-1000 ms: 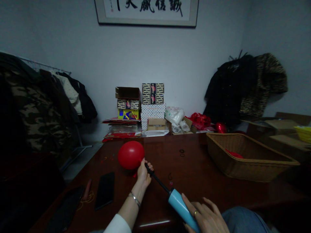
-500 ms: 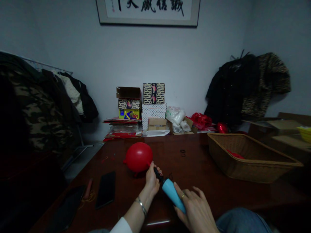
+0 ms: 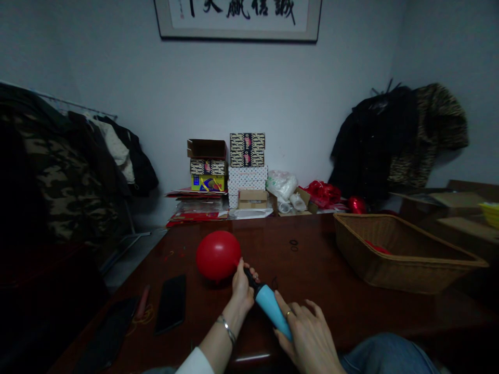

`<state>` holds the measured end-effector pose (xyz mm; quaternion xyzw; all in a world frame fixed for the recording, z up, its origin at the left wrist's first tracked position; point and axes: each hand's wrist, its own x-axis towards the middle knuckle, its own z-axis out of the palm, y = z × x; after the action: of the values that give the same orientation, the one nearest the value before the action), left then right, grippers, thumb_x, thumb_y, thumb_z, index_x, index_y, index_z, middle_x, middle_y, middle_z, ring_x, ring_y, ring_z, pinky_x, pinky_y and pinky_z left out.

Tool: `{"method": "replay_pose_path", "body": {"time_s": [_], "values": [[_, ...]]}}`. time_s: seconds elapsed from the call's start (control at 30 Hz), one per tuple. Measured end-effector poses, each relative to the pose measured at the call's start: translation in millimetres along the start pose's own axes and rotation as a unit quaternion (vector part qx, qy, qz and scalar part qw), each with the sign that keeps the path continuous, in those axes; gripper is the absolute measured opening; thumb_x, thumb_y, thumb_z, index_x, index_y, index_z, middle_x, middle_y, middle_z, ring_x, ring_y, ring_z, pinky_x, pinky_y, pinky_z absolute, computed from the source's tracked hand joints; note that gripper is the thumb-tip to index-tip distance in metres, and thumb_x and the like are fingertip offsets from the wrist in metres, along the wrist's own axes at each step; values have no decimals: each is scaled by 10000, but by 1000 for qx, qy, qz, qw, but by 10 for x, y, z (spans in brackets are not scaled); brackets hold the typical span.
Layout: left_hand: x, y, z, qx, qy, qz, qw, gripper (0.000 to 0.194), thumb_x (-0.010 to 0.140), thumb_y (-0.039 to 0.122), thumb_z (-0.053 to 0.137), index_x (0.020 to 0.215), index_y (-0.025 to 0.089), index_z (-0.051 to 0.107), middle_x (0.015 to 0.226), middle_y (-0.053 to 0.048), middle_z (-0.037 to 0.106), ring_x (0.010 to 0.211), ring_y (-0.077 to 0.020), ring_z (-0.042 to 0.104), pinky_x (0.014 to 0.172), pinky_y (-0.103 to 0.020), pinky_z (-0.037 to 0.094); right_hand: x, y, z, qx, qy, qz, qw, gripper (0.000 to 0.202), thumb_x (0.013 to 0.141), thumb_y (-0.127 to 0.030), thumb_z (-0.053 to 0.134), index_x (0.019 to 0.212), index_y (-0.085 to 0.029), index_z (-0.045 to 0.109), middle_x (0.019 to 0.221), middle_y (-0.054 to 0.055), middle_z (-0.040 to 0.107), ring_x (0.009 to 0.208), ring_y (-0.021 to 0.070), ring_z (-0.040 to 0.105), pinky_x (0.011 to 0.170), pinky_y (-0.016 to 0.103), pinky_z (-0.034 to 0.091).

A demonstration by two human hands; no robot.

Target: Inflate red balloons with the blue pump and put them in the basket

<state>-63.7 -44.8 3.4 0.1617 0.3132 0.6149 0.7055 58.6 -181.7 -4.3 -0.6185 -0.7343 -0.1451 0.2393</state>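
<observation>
A round red balloon is inflated above the dark wooden table, left of centre. My left hand is closed around the balloon's neck and the black nozzle end of a pump. The pump's light blue body slants down to the right from there. My right hand, with a ring on one finger, has its thumb and fingers around the lower end of the blue body. The far end of the pump is hidden under that hand.
A wicker basket holding something red stands at the right. Two black phone-like slabs, one a phone, and a reddish stick lie at left. Boxes are stacked at the back. Small dark rings lie mid-table.
The balloon has shifted slightly left and turned, so the small nub on its left side no longer shows. Both hands and the pump have moved slightly left.
</observation>
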Motion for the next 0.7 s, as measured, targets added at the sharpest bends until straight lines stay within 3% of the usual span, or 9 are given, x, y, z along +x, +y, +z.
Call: {"method": "replay_pose_path", "body": {"time_s": [0.37, 0.7], "values": [[111, -2, -67, -6, 17, 17, 1000, 363, 736, 497, 617, 692, 202, 409, 477, 72, 387, 366, -69, 367, 372, -187, 292, -85, 68, -28, -10, 16, -25, 1000, 652, 703, -248, 587, 1321, -250, 381, 831, -11, 631, 766, 173, 596, 887, 388, 284], [226, 156, -100, -23, 7, 39, 999, 353, 749, 476, 618, 692, 196, 412, 505, 69, 387, 377, -61, 370, 376, -182, 294, -383, 389, -182, -26, 41, -95, 994, 711, 673, -242, 593, 1338, -253, 345, 876, -28, 651, 761, 162, 614, 865, 380, 313]]}}
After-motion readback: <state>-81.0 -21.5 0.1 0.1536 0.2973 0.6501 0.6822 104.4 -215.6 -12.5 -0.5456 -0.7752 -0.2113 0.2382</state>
